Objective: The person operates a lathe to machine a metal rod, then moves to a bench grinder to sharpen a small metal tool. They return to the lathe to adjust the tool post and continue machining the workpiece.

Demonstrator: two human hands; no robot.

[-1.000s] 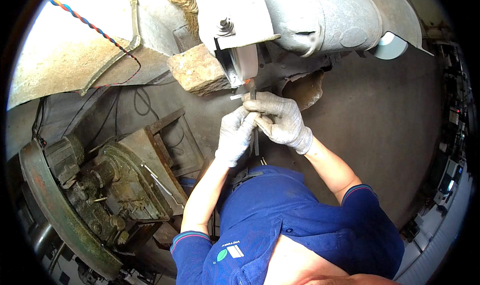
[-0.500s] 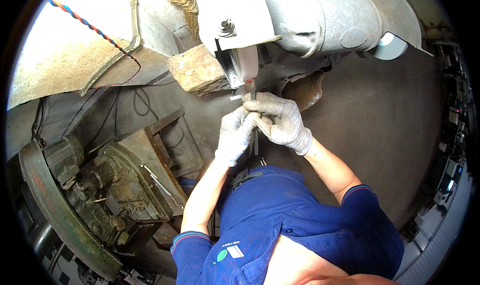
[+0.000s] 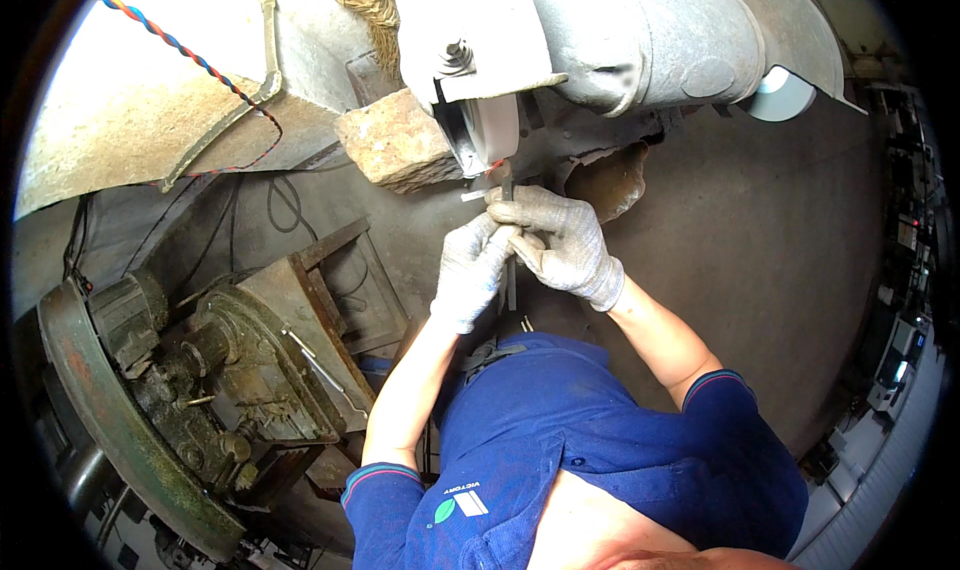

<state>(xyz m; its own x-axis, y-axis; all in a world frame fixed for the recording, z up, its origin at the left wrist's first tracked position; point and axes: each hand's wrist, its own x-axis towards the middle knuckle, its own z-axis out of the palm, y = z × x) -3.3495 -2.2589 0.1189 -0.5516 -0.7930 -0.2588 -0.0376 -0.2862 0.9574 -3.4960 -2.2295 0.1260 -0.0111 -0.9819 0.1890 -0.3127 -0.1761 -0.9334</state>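
Note:
A white grinding wheel (image 3: pixel 494 128) shows below its pale metal guard (image 3: pixel 475 40), with an orange-red glow at its lower rim. Both my hands wear whitish knit gloves and close round one thin, dark metal strip (image 3: pixel 512 285). Its upper end reaches the glowing spot at the wheel; the lower end sticks out beneath my fingers. My right hand (image 3: pixel 560 238) grips the strip's upper part. Just below and to the left, my left hand (image 3: pixel 470 270) pinches it, fingertips meeting those of the right. The gloves hide the strip's middle.
A rough stone block (image 3: pixel 395 142) sits left of the wheel. A grey duct pipe (image 3: pixel 650 35) runs off to the upper right. An oily green machine (image 3: pixel 240 370) stands at the lower left. Behind my right hand is a broken-edged brownish piece (image 3: pixel 610 180).
Both hands stay at almost the same place with the strip. The glow at the wheel's lower rim looks slightly larger.

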